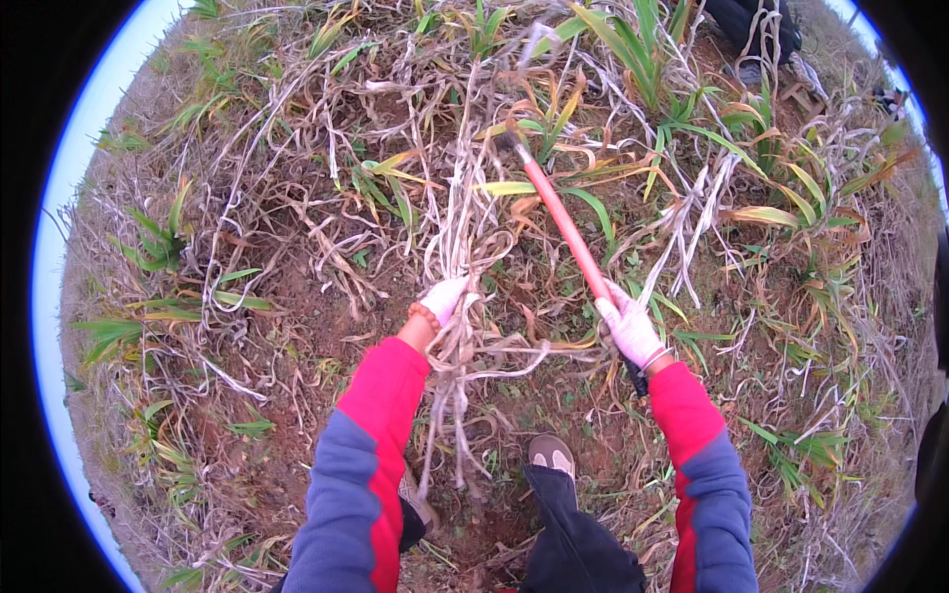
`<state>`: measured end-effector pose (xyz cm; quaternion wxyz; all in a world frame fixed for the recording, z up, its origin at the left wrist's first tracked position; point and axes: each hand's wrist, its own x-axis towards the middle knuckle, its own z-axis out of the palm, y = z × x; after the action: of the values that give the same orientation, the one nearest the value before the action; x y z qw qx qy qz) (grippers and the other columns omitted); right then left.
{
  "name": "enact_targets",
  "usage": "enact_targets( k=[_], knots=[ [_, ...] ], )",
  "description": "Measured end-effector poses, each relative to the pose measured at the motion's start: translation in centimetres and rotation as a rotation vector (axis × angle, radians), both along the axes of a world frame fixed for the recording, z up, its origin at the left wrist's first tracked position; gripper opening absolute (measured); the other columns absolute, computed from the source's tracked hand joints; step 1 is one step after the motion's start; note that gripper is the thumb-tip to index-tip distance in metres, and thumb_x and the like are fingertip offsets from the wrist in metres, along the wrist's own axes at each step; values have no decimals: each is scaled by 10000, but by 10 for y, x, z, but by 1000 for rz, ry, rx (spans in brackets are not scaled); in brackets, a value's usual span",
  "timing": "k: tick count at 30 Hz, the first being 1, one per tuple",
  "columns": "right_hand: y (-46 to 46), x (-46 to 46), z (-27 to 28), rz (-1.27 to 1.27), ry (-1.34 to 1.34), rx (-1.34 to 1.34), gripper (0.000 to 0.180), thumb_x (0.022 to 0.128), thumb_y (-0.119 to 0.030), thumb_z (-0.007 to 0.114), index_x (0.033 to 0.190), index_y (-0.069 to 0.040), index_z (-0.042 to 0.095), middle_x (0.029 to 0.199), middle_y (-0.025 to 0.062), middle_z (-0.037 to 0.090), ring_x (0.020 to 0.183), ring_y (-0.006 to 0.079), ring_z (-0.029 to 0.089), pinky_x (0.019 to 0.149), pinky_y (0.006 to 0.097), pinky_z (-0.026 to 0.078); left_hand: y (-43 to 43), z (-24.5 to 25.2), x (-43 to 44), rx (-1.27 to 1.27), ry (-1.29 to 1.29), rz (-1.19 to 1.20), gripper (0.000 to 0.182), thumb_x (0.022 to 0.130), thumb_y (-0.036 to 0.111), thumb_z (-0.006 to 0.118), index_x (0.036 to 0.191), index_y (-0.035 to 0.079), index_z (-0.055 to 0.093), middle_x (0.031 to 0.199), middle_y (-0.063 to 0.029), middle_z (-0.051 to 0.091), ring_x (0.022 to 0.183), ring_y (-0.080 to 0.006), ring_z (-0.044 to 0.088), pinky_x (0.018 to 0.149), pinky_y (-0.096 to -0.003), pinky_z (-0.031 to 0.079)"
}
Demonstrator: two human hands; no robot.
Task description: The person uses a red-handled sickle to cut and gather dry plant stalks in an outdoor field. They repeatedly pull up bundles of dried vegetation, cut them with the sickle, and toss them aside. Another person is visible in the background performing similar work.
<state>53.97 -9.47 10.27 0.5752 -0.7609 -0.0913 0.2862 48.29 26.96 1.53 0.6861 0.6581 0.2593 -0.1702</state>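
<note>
My left hand [445, 298], in a pale glove, is closed around a bundle of long dry plant stalks [461, 215] at the middle of the view. The bundle runs up from my fist, and its loose ends hang below. My right hand [629, 323], also gloved, grips the red handle [567, 226] of a long-handled tool near its black lower end. The handle slants up and left to a dark metal head [508, 142], partly blurred beside the stalks, so its exact kind cannot be told.
Dry leaves and reddish soil [319, 296] cover the sloping ground. Green strap-leaved plants [645, 59] stand at the top and on both sides. My shoe [552, 454] is below the stalks. Another person's dark-clothed leg [764, 33] shows at the upper right.
</note>
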Motion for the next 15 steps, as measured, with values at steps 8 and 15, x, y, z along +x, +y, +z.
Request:
enact_targets(
  k=[8, 15],
  knots=[
    [-31, -97, -12, -258, 93, -85, 460, 976, -324, 550, 1349, -63, 486, 690, -30, 526, 513, 53, 475, 461, 235, 407, -23, 25, 15, 847, 126, -567, 521, 977, 519, 396, 1082, 86, 667, 860, -191, 681, 794, -319, 673, 710, -398, 522],
    [-6, -121, 13, -393, 302, 19, 446, 980, -247, 532, 1383, -67, 468, 698, -34, 537, 534, 40, 490, 478, 214, 423, -11, 13, 24, 1098, -96, -611, 509, 884, 485, 497, 917, 19, 700, 901, -244, 678, 875, -405, 661, 768, -437, 536]
  ],
)
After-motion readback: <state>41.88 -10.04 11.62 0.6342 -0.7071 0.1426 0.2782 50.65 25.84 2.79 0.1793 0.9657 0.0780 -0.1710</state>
